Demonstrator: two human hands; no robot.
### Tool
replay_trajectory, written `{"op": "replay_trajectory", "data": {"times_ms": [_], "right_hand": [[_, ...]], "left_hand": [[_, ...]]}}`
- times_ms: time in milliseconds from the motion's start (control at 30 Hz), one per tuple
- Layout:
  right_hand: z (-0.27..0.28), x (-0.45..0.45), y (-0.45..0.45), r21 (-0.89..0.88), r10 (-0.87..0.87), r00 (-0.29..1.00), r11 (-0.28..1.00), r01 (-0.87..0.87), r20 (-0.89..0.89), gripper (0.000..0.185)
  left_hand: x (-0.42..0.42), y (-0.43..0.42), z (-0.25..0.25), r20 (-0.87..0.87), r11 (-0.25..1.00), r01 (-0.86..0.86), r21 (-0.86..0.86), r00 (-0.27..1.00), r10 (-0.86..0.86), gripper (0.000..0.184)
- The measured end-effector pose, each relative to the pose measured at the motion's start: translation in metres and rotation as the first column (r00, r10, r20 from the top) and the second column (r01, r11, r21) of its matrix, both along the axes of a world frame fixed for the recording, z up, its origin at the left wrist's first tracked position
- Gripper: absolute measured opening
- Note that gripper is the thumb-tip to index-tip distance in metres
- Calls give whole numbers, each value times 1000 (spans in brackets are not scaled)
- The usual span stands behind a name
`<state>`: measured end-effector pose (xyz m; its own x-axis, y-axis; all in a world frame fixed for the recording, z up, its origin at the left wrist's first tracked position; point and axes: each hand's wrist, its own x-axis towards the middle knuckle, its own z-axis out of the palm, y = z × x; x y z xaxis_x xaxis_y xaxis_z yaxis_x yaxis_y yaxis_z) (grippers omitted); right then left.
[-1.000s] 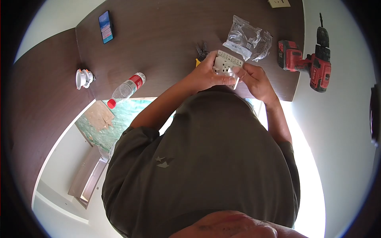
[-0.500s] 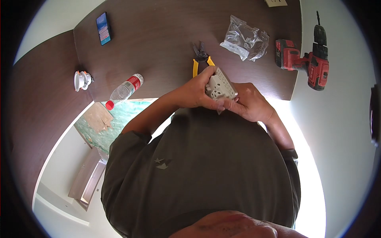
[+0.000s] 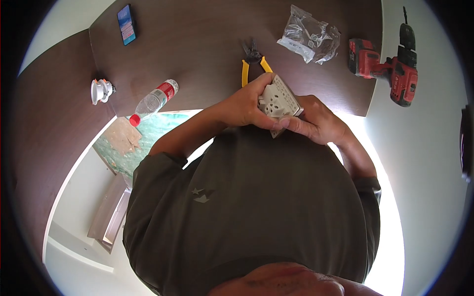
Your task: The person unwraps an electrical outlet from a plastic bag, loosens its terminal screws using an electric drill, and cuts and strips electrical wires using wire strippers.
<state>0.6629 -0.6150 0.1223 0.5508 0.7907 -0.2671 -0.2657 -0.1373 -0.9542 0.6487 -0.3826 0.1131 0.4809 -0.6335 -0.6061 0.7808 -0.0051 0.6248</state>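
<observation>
Left hand: closed about the left side of the white socket unit, the thumb along its lower edge.
Right hand (image 3: 321, 123): closed on the unit's right side, the thumb at the lower edge beside the left thumb; the other fingers partly hidden behind the unit.
Hands: left (image 3: 249, 106) and right together gripping the one unit, thumb tips close to each other.
White socket unit (image 3: 277, 102): held tilted in front of the dark shirt (image 3: 276, 197); slotted face and flat plate visible; centre of the clock for the entries below.
Pliers (image 3: 253, 58): at 11 o'clock, near the left hand, yellow handles spread towards the body, jaws pointing away.
Plastic bag (image 3: 308, 37): at 1 o'clock, clear and crumpled, on the desk (image 3: 197, 54).
Drill (image 3: 402, 79): between 2 and 3 o'clock, red and black, battery pack over the desk's right edge in this view, bit directed towards 12.
Bottle (image 3: 154, 102): at 9 o'clock, clear, red label, red cap towards the body; standing or lying cannot be told.
Ring fittings (image 3: 101, 92): at 9 o'clock, farther out, white with orange clips.
Phone (image 3: 126, 25): at 10 o'clock, on the desk, screen lit.
</observation>
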Motion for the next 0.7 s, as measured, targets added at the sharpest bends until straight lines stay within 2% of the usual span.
{"op": "replay_trajectory", "data": {"times_ms": [100,167,200,267,333,433,600,633,700], "right_hand": [[-4,1,2,-30,1,1000,1000,-2,-20,52],[-10,1,1,-29,-37,993,999,34,-110,54],[-8,0,2,-29,-36,993,999,33,-109,54],[-3,-2,6,-294,32,999,955,-36,-15,54],[-5,-2,7,-308,64,997,949,-75,-45,52],[-9,-1,5,-187,154,987,970,-158,-37,50],[-1,-2,11,-207,140,990,968,-144,-33,53],[1,-2,14,-215,113,994,970,-113,-11,54],[-3,-4,15,-204,52,996,978,-36,74,53]], "left_hand": [[-1,-1,-5,-23,1000,-22,4,999,22,92],[-8,-5,-17,-175,952,-306,-10,938,299,75],[-10,-6,-18,-175,952,-307,-10,938,300,75],[-11,-9,-18,-108,934,-347,85,929,355,73],[-13,-10,-21,-126,942,-332,54,933,336,73],[-12,-7,-20,-131,956,-294,-2,948,291,75],[-10,3,-23,-111,972,-220,-87,971,210,85],[-9,4,-28,-103,972,-218,-89,972,209,85],[-10,7,-38,-85,956,-217,-196,975,204,79]]}}
